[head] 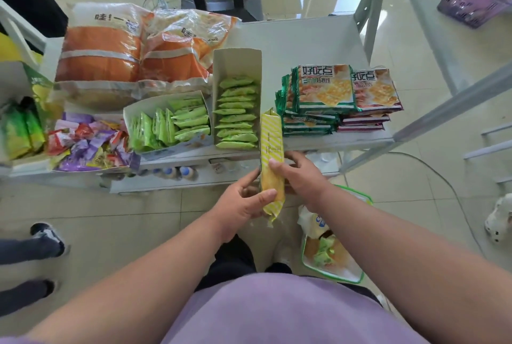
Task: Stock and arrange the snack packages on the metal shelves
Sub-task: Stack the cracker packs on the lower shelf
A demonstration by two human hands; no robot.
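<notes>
Closest in, both hands hold one long yellow striped snack pack (272,160) out over the floor, just in front of the shelf edge. The left hand (243,205) wraps round its near end, with the thumb lying across the front. The right hand (297,174) grips the middle from the other side, thumb on top. The pack looks light and thin. Its wrapper is shiny, so it could slip, and what is inside may break if it is squeezed hard. Holding it by the long sides with soft fingers, as now, seems the best way. Its far end already pokes over the front of the metal shelf (302,36). Down by the right arm, a green-edged bag (329,249) with more snacks lies on the floor. On the shelf, just left of the pack's tip, stands a tall open box of green packets (237,111). Next to that is a tilted box of green packets (169,122), then a tray of mixed candies (88,141). To the right sit stacks of cracker packs (332,94) with a small gap beside the tall box, where the yellow pack might fit. Farthest back lie two big orange bags (133,50), puffy and soft.
</notes>
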